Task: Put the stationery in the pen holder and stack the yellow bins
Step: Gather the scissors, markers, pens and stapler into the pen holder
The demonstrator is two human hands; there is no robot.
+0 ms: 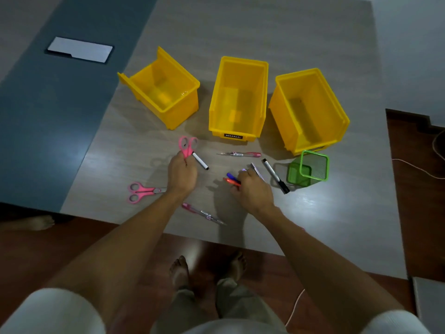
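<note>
Three yellow bins stand apart in a row on the table: left bin (163, 90), middle bin (238, 100), right bin (310, 109). A green mesh pen holder (310, 168) stands in front of the right bin. My left hand (181, 174) grips pink scissors (187, 145) by the blades, together with a white marker (200, 161). My right hand (252, 189) is closed around a blue pen (231, 176), an orange pen (230, 181) and a pale pen-like item (257, 170). Another pink pair of scissors (142, 192), two pink pens (240, 154) (203, 213) and a black-capped marker (275, 175) lie loose.
The grey table top (313, 225) ends close to my bare feet (207, 268) on the red-brown floor. A white card on a dark holder (80, 49) lies on the blue strip at far left. A cable (419, 169) trails on the floor at right.
</note>
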